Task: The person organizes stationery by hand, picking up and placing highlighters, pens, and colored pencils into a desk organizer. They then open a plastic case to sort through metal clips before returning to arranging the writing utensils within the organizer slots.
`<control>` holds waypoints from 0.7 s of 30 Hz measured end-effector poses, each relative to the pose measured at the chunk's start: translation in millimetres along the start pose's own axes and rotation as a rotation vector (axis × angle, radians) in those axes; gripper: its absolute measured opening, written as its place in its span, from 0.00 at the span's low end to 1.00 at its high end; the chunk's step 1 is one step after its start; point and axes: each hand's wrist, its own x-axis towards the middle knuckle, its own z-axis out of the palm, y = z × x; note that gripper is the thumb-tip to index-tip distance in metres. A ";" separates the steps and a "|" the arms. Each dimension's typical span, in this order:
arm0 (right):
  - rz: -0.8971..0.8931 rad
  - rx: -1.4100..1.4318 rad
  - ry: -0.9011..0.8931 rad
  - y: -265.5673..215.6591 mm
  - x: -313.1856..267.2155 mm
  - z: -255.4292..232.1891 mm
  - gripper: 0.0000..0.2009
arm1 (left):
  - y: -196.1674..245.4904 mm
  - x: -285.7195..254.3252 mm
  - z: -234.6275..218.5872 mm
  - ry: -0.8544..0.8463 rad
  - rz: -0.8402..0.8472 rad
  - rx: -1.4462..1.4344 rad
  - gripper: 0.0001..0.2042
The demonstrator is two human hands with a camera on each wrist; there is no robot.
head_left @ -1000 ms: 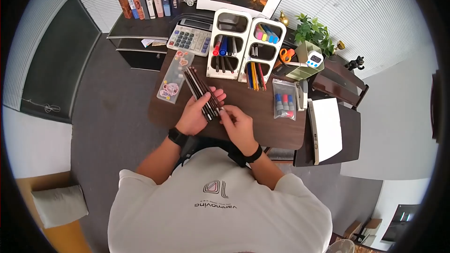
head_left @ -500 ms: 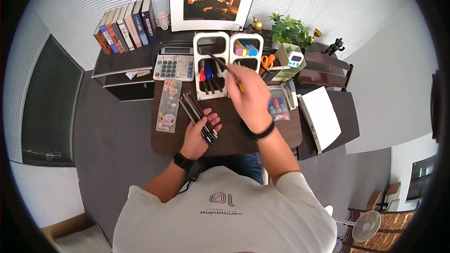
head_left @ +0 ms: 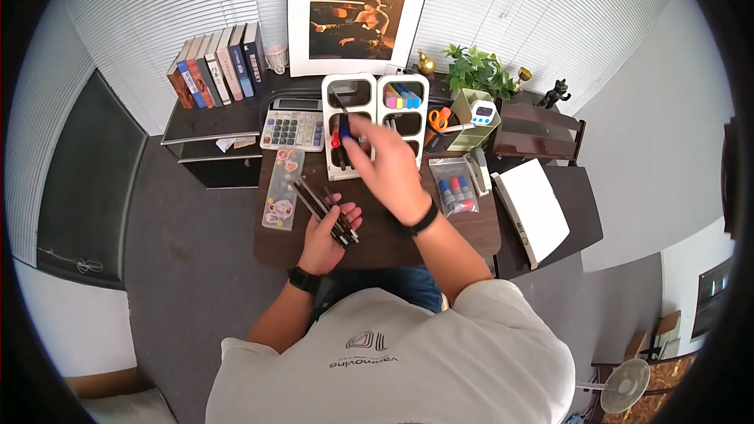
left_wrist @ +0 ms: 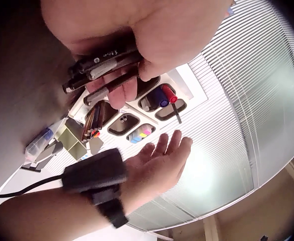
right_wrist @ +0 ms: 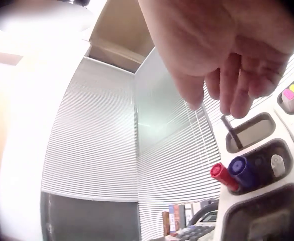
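My left hand (head_left: 320, 245) grips a bundle of several dark pencils (head_left: 320, 208) above the desk; the left wrist view shows its fingers curled round their ends (left_wrist: 104, 65). Over the left white organizer (head_left: 331, 171) reaches my right hand (head_left: 387, 166). Its fingers hang loosely bent with nothing in them in the right wrist view (right_wrist: 227, 60). One dark pencil (right_wrist: 232, 132) leans alone in the organizer's top compartment, just below those fingertips. The compartment under it holds a red marker (right_wrist: 224, 175), a blue marker (right_wrist: 241, 170) and a clear-ended pen (right_wrist: 277, 164).
A second white organizer (head_left: 425, 114) with highlighters (head_left: 402, 97) stands alongside. Left of them lie a calculator (head_left: 292, 129) and a sticker-covered case (head_left: 283, 190). To the right are a bag of small bottles (head_left: 455, 191), a stapler (head_left: 478, 171) and a green holder (head_left: 472, 138).
My right hand has gone from the bundle up to the left organizer and let go of a dark pencil, which now leans in the top compartment. My left hand still grips its bundle.
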 end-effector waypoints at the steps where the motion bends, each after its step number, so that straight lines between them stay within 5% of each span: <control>1: 0.031 0.037 -0.043 -1.2 -20.2 -7.6 0.12 | -0.8 0.9 -2.2 -0.003 0.003 0.003 0.14; 7: 0.348 0.056 -0.456 0.5 -130.0 -19.6 0.09 | -0.7 2.2 -1.1 -0.092 0.000 -0.041 0.11; 10: 0.333 0.027 -0.411 10.8 -147.6 -19.0 0.10 | -0.1 0.9 4.8 -0.123 -0.038 0.057 0.10; 14: 0.169 0.055 -0.114 15.8 -131.4 -34.9 0.09 | -2.4 4.3 -2.2 -0.139 -0.019 -0.011 0.15; 16: 0.182 0.152 -0.031 0.6 -104.4 -57.0 0.12 | 2.4 0.8 3.3 -0.030 -0.016 0.055 0.19; 21: -0.011 -0.110 0.096 4.0 -20.0 -66.4 0.08 | 4.6 2.2 7.1 -0.048 -0.053 0.043 0.22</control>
